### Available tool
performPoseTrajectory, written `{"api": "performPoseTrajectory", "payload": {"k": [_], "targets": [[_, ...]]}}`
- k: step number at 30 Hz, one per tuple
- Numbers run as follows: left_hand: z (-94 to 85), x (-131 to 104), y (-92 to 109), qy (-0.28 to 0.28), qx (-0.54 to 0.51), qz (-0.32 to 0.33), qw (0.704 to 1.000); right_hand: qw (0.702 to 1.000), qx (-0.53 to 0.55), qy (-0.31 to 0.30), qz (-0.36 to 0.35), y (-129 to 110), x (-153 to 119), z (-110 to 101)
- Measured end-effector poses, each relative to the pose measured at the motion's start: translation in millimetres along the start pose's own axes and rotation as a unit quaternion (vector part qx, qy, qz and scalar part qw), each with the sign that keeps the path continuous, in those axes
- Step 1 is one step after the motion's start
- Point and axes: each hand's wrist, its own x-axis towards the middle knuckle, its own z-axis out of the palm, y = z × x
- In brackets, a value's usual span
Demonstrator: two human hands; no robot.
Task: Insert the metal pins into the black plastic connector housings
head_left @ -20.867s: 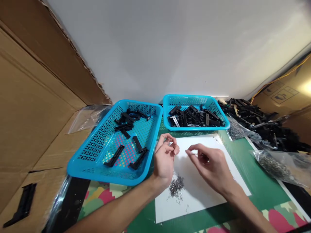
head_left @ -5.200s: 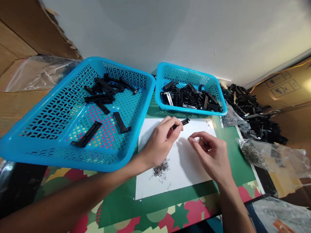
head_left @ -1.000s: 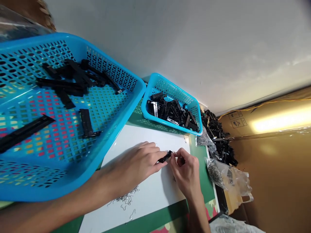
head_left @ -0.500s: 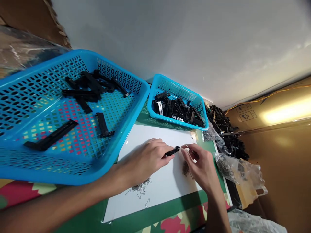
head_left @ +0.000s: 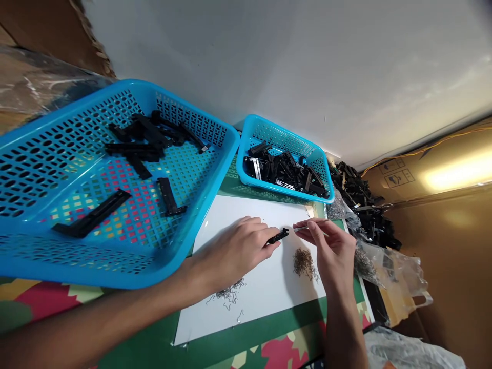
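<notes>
My left hand point(head_left: 244, 247) is closed around a black plastic part point(head_left: 279, 236), whose notched end sticks out past the fingertips. Facing that end, my right hand point(head_left: 333, 245) pinches a slim silver tool point(head_left: 301, 227). A small gap separates the tool's tip from the part. Both hands are above a white board point(head_left: 265, 287). Beneath my left wrist is a pile of thin bent wire pieces point(head_left: 229, 294). Brownish small springs or wire pieces point(head_left: 303, 264) form another heap below my right hand; their exact kind is too small to tell.
A large blue basket point(head_left: 226, 169) with several black parts stands at left. Behind the board is a smaller blue basket point(head_left: 246, 177) full of similar parts. More black parts point(head_left: 357, 195) and a clear bag of metal pieces point(head_left: 365, 264) lie at right, beside cardboard point(head_left: 446, 241).
My right hand has drawn back to the right from the black part's end, and the slim tool now lies along its fingers. My left hand keeps its hold; the view has shifted slightly.
</notes>
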Motion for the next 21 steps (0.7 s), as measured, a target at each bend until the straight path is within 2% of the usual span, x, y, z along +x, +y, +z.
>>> {"api": "performPoseTrajectory", "payload": {"k": [8,16,21], "targets": [[-2.2,0.0,1.5,-0.002,-0.014,0.000,1.000,0.997,0.061,-0.024,0.037,6.7,-1.0,7.9],[-1.5,-2.0,0.1,-0.011,-0.003,0.011,1.000,1.000,-0.014,0.001,-0.020,15.5,-8.3,14.8],[-3.7,-2.3,0.4,-0.011,-0.037,-0.024,0.999,0.998,-0.037,0.010,-0.043,19.9,-10.2,22.3]]}}
